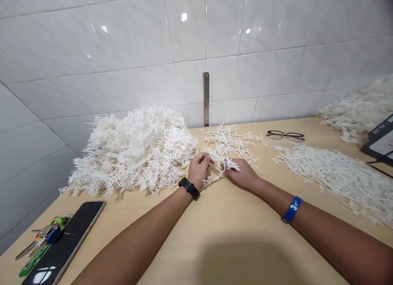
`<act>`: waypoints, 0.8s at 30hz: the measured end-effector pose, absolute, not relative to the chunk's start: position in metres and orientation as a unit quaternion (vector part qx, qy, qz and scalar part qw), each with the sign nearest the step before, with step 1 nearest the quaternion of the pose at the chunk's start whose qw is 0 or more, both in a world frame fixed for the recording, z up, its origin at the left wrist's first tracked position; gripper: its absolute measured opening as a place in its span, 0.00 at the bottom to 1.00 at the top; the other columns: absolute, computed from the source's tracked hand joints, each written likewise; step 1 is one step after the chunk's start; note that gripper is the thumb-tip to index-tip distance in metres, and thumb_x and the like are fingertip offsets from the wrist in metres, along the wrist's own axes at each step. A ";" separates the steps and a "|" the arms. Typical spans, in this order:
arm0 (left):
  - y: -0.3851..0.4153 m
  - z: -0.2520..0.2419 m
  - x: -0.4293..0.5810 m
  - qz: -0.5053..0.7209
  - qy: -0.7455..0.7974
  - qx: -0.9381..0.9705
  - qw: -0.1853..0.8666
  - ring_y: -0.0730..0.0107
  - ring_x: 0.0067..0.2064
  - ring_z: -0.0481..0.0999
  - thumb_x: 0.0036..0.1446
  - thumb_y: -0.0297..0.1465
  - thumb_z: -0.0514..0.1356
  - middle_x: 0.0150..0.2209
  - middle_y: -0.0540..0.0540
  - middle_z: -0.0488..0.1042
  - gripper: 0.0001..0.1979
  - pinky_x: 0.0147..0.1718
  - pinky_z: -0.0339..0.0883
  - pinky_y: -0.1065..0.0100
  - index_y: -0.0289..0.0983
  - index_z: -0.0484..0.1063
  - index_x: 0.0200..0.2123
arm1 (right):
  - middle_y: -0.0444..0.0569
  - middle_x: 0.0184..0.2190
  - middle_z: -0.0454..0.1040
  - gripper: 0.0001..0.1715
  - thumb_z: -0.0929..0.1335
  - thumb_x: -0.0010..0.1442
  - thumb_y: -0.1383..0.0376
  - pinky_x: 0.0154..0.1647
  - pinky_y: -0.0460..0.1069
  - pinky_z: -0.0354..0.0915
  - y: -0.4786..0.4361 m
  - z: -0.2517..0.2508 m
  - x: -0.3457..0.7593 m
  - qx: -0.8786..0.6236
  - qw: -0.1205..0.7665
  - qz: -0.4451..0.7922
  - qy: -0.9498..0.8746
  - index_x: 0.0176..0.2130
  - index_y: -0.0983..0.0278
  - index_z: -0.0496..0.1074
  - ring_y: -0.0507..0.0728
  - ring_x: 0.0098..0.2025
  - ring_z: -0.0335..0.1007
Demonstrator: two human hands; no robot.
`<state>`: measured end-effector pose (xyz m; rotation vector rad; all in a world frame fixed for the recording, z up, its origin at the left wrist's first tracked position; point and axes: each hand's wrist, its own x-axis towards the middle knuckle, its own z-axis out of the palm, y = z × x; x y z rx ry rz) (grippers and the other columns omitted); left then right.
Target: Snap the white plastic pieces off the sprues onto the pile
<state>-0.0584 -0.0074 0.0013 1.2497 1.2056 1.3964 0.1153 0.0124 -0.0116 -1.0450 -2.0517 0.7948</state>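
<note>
Near the middle of the table, my left hand (199,169) pinches a white branched plastic piece (218,159) with several small prongs. My right hand (242,173) has its fingers closed at the other end of that piece, and its fingertips are partly hidden behind the prongs. A thin curved stem of the piece loops down between the two hands. To the left of my left hand rises a large heap of white branched pieces (138,150). Just beyond both hands lies a loose scatter of slender white pieces (229,138).
A phone (69,244) and a bunch of keys (46,236) lie at the left front. Eyeglasses (285,135) rest at the back right, behind a flat spread of white pieces (334,170). Another white pile (362,105) and a dark-edged package (382,139) stand far right. A tiled wall borders the back.
</note>
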 end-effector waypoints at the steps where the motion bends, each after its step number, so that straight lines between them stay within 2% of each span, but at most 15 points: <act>1: -0.007 0.001 -0.059 0.562 0.488 0.497 0.445 0.80 0.18 0.57 0.56 0.37 0.57 0.15 0.54 0.61 0.13 0.20 0.50 0.75 0.35 0.68 0.24 | 0.45 0.20 0.67 0.12 0.64 0.56 0.62 0.28 0.48 0.54 0.011 -0.011 0.117 -0.414 0.311 0.238 -0.822 0.23 0.63 0.67 0.53 0.24 0.61; 4: -0.007 0.001 -0.060 0.563 0.490 0.490 0.450 0.80 0.17 0.56 0.57 0.40 0.56 0.15 0.54 0.61 0.15 0.19 0.49 0.75 0.35 0.67 0.24 | 0.46 0.21 0.70 0.14 0.62 0.59 0.62 0.28 0.48 0.51 0.008 -0.010 0.116 -0.429 0.214 0.130 -0.868 0.25 0.62 0.71 0.54 0.25 0.62; 9: -0.007 -0.001 -0.058 0.556 0.483 0.523 0.430 0.80 0.19 0.59 0.58 0.41 0.55 0.16 0.53 0.62 0.17 0.21 0.53 0.75 0.34 0.68 0.24 | 0.46 0.24 0.73 0.13 0.61 0.61 0.62 0.29 0.48 0.51 0.005 -0.007 0.109 -0.448 0.169 0.107 -0.872 0.30 0.60 0.72 0.56 0.28 0.66; 16: -0.004 -0.006 -0.058 0.556 0.467 0.530 0.438 0.79 0.21 0.61 0.58 0.41 0.56 0.22 0.50 0.68 0.17 0.23 0.56 0.74 0.35 0.67 0.24 | 0.45 0.25 0.73 0.13 0.61 0.62 0.61 0.29 0.48 0.51 0.005 -0.006 0.109 -0.454 0.158 0.101 -0.871 0.30 0.59 0.70 0.56 0.29 0.65; 24: -0.006 -0.002 -0.057 0.544 0.481 0.537 0.428 0.78 0.21 0.61 0.58 0.39 0.56 0.19 0.51 0.65 0.16 0.24 0.56 0.74 0.34 0.67 0.23 | 0.46 0.25 0.73 0.15 0.60 0.63 0.61 0.29 0.48 0.51 0.006 -0.006 0.108 -0.445 0.151 0.098 -0.877 0.29 0.60 0.70 0.56 0.29 0.66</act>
